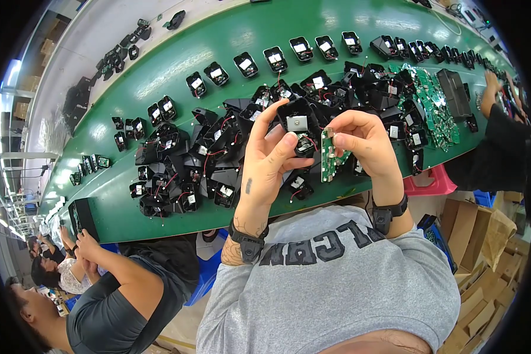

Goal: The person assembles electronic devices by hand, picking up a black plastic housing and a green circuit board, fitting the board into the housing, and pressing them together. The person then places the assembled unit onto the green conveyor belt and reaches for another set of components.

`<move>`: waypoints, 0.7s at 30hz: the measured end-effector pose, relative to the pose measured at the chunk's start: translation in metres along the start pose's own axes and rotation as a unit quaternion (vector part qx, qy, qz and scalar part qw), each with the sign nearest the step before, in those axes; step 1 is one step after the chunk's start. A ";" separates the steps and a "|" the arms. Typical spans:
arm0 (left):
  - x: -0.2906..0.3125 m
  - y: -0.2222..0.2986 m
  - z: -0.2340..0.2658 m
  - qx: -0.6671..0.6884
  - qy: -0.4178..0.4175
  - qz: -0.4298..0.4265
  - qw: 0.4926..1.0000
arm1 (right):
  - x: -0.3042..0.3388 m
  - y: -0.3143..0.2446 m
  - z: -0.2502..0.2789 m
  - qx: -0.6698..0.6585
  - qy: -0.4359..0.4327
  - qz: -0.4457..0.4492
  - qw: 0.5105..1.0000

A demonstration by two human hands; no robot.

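Left hand (268,154) gripped black, open-topped plastic housing (295,108); right hand (363,143) pinched narrow green circuit board (326,158) between thumb and fingers, long axis near-vertical in view, just right of housing.

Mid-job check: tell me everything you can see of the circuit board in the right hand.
The circuit board is a narrow green strip with silvery, metal-looking parts and smaller components on its face. Its long side stands close to upright in the picture. The right hand pinches it near its upper end, between thumb and fingers, above the crowded green table. It is just right of the black housing in the left hand; whether they touch is unclear.
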State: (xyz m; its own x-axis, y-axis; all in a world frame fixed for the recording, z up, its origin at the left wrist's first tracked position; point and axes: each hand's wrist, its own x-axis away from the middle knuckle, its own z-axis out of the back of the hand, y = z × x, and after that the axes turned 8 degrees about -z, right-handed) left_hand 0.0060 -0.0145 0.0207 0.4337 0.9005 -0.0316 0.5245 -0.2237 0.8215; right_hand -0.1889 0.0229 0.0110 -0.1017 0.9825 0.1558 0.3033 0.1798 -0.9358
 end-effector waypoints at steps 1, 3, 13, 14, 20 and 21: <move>0.000 0.000 0.000 0.003 -0.003 0.002 1.000 | 0.000 0.000 0.001 -0.009 -0.012 -0.005 1.000; 0.001 -0.001 0.001 0.006 -0.003 0.002 1.000 | 0.000 0.000 -0.001 -0.011 -0.012 -0.009 1.000; 0.000 -0.003 0.001 0.022 -0.003 0.007 1.000 | 0.002 0.000 -0.001 0.010 -0.030 -0.017 0.999; 0.000 -0.003 0.000 0.022 -0.004 0.007 1.000 | 0.003 0.000 -0.003 0.009 -0.029 -0.017 0.999; 0.000 -0.003 -0.004 -0.072 -0.027 0.039 0.996 | 0.001 -0.014 -0.004 0.233 -0.008 0.119 0.965; 0.001 -0.003 -0.004 -0.072 -0.028 0.039 0.996 | 0.000 -0.018 -0.004 0.233 -0.007 0.119 0.965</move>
State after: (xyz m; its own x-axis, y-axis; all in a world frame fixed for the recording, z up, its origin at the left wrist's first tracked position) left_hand 0.0013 -0.0116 0.0203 0.5111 0.8595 0.0075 0.3788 -0.2331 0.8956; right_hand -0.1906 0.0194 0.0293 -0.0955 0.9920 -0.0822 -0.1386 -0.0950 -0.9858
